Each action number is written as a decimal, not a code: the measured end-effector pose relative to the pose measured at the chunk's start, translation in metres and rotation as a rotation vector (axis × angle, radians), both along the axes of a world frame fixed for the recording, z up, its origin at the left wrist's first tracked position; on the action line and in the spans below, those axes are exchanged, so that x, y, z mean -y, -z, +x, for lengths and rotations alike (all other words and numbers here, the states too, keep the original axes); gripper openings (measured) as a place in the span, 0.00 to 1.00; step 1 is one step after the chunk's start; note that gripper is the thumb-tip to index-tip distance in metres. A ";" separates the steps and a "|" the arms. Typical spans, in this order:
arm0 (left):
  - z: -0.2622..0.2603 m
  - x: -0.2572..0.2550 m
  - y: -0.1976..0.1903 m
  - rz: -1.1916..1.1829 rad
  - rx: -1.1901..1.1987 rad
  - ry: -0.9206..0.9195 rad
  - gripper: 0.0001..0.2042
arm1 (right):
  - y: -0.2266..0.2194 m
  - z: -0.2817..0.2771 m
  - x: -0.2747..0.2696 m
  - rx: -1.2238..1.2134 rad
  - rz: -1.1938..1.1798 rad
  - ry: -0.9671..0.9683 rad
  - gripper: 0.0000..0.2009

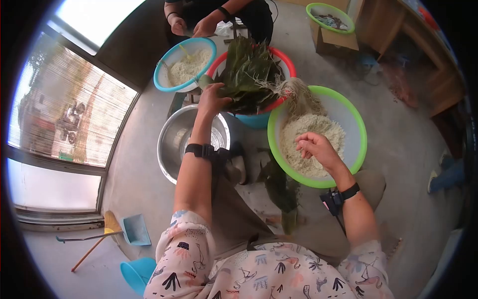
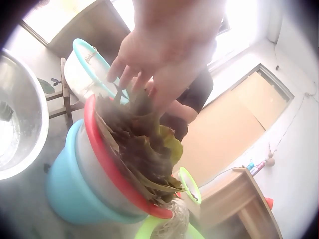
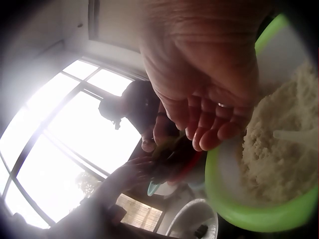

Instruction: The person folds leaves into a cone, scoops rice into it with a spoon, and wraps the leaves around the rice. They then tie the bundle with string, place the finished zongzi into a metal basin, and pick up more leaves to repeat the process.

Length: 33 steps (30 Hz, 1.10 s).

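Observation:
My left hand reaches over the near left edge of the red-rimmed basin, its fingers touching a heap of long dark green leaves. In the left wrist view its fingers hang relaxed among the upper leaves, fingertips partly hidden. Over the green-rimmed basin hovers my right hand, fingers loosely curled and holding nothing. Below it lies a mound of pale, rice-like grains. A whitish handle sticks out of the grains in the right wrist view. Pale strings drape over that basin's far rim.
A metal basin stands left of my legs. Beyond it is a blue-rimmed basin of pale grains. Another person's hands are behind the leaves. Loose leaves lie on the floor between my legs. A dustpan sits lower left.

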State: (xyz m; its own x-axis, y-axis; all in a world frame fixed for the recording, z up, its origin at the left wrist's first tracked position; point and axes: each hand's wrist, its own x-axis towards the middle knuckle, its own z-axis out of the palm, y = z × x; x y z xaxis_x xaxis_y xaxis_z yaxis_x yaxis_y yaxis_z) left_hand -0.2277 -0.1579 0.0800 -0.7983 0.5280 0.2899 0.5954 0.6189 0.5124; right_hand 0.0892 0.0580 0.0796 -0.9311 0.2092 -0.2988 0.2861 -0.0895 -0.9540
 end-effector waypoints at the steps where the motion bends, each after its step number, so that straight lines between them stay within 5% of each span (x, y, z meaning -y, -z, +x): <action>1: -0.002 0.000 0.002 -0.047 -0.024 0.029 0.25 | -0.001 -0.001 0.001 0.003 0.000 -0.001 0.10; 8: -0.009 -0.009 0.004 -0.070 0.185 -0.114 0.17 | -0.001 -0.002 0.004 0.012 0.007 -0.013 0.11; 13: -0.004 -0.011 0.013 -0.123 -0.110 -0.080 0.13 | -0.005 0.001 0.005 0.023 0.031 -0.014 0.11; 20: 0.000 -0.020 -0.004 -0.164 -0.017 -0.198 0.12 | -0.002 0.005 0.004 0.035 0.039 -0.017 0.11; 23: 0.004 -0.019 -0.014 -0.005 -0.087 -0.265 0.12 | -0.002 0.005 0.004 0.039 0.051 -0.027 0.12; 27: 0.033 -0.017 -0.040 0.174 -0.154 -0.182 0.12 | 0.002 0.005 0.004 0.025 0.051 -0.012 0.11; 33: 0.133 -0.026 -0.096 0.093 -0.283 0.034 0.08 | 0.009 0.000 0.003 -0.013 -0.102 -0.002 0.18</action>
State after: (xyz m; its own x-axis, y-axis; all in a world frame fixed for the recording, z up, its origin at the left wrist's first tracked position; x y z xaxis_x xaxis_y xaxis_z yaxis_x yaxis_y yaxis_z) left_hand -0.0943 -0.1319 0.1764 -0.6609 0.5141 0.5467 0.7425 0.5541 0.3764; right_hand 0.0895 0.0552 0.0703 -0.9353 0.1764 -0.3068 0.2745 -0.1857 -0.9435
